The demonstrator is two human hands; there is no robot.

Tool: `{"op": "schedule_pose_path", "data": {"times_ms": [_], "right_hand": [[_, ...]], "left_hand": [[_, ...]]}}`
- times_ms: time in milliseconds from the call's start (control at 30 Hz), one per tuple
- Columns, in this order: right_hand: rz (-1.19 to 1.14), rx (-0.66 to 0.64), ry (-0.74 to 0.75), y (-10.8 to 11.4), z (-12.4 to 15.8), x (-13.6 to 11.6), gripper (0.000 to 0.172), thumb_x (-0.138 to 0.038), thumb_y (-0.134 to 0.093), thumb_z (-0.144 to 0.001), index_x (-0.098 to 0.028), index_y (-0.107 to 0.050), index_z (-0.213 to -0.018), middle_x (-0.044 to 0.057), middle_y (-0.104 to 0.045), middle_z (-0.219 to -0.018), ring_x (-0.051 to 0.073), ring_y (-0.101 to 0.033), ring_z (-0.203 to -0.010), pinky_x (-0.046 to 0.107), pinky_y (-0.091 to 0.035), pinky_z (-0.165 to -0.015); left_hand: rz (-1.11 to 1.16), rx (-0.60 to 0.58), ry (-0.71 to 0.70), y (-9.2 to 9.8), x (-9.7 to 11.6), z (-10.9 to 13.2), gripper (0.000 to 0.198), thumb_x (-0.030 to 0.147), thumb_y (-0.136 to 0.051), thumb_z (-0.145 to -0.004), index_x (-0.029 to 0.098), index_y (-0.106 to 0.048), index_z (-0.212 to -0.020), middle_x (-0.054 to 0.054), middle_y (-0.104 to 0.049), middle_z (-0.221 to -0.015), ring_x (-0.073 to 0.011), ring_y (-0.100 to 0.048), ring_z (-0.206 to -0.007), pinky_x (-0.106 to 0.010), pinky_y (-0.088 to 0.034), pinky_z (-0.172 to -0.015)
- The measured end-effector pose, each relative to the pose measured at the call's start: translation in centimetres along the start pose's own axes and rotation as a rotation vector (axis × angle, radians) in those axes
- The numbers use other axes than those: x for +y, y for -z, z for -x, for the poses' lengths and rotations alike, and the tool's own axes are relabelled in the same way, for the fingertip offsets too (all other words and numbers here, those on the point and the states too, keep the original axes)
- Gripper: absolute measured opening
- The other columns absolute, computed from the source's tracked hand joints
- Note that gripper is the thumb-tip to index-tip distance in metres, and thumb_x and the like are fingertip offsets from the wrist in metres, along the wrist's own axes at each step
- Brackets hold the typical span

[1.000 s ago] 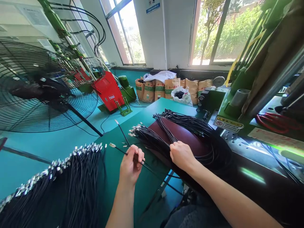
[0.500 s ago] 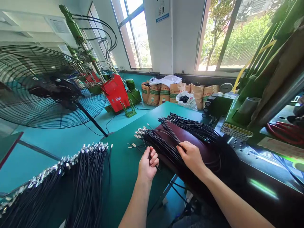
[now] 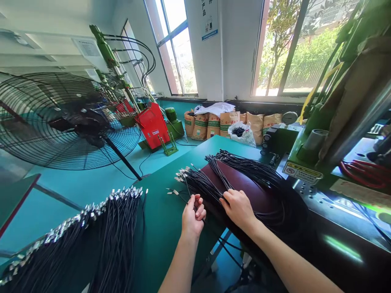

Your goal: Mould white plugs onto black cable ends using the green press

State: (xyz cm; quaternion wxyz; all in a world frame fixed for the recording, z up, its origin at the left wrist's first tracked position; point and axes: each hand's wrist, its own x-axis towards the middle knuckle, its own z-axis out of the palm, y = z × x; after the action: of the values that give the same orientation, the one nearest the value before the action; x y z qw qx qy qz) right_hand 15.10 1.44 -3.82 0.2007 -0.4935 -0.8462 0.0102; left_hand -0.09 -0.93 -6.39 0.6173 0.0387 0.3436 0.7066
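Note:
My left hand (image 3: 194, 215) is closed in a loose fist around thin black cables (image 3: 182, 197) whose pale metal ends stick out to its upper left. To its right, my right hand (image 3: 238, 208) lies palm down on a cable bundle (image 3: 203, 181), its fingers closed at the bundle's edge. Exactly which strands the right fingers grip is hidden. That bundle rests on a dark red board (image 3: 241, 175), its metal-tipped ends pointing to the upper left. A second black cable bundle (image 3: 253, 165) lies farther back on the board.
Many metal-tipped black cables (image 3: 119, 228) hang along the left side of the green table (image 3: 159, 219). A green press machine (image 3: 305, 150) stands at right. A large black fan (image 3: 76, 122) is at left. Paper sacks (image 3: 215, 124) line the wall under the windows.
My right hand has moved left along the cables, closer to my left hand. The left hand keeps its hold. The camera view has tilted slightly upward.

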Motion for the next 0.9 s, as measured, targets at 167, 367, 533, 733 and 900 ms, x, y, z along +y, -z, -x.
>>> {"op": "schedule_pose_path", "data": {"times_ms": [167,367,533,733,900], "right_hand": [[-0.122,0.2,0.158,0.3,1.4,0.5,0.027,-0.024,-0.04,-0.09,-0.017,-0.051,-0.066,0.001,-0.054,-0.065,0.014,-0.048,-0.063,0.028,-0.028,-0.067],[-0.222,0.3,0.241,0.9,2.5,0.1,0.02,-0.018,-0.035,-0.091,-0.015,-0.051,-0.08,0.002,-0.054,-0.066,0.014,-0.049,-0.062,0.029,-0.028,-0.066],[-0.075,0.165,0.373,1.1,3.2,-0.7,0.016,-0.014,-0.036,-0.089,-0.016,-0.051,-0.085,0.001,-0.056,-0.063,0.015,-0.051,-0.059,0.031,-0.026,-0.065],[0.02,0.057,0.256,2.4,4.1,-1.2,0.013,-0.012,-0.04,-0.085,-0.015,-0.052,-0.09,0.003,-0.058,-0.071,0.018,-0.054,-0.065,0.032,-0.031,-0.066],[-0.358,-0.101,0.167,7.9,6.7,1.1,0.019,-0.022,-0.053,-0.079,-0.016,-0.055,-0.096,0.009,-0.058,-0.095,0.024,-0.053,-0.09,0.038,-0.038,-0.081]], "left_hand": [[-0.076,-0.072,-0.003,-1.9,0.3,0.1,0.027,0.034,-0.045,-0.084,0.009,-0.056,-0.086,-0.01,-0.066,-0.074,0.003,-0.024,-0.027,-0.011,-0.015,-0.027],[-0.033,-0.108,-0.08,-4.2,1.3,-0.6,0.033,0.047,-0.054,-0.076,0.014,-0.051,-0.075,-0.007,-0.066,-0.072,0.0019,-0.024,-0.027,-0.013,-0.014,-0.029],[-0.153,-0.171,-0.224,-6.4,2.4,0.9,0.033,0.045,-0.055,-0.076,0.014,-0.056,-0.09,-0.002,-0.065,-0.065,0.0007,-0.022,-0.027,-0.014,-0.013,-0.029],[-0.42,-0.445,-0.461,-11.9,2.7,5.8,0.025,0.037,-0.06,-0.074,0.014,-0.06,-0.082,-0.002,-0.062,-0.068,-0.0069,-0.053,-0.057,-0.015,-0.04,-0.05],[-0.417,-0.859,-0.034,-15.6,0.8,10.0,0.026,0.041,-0.057,-0.075,0.015,-0.055,-0.076,0.007,-0.04,-0.043,-0.0034,-0.032,-0.033,-0.016,-0.024,-0.034]]}}
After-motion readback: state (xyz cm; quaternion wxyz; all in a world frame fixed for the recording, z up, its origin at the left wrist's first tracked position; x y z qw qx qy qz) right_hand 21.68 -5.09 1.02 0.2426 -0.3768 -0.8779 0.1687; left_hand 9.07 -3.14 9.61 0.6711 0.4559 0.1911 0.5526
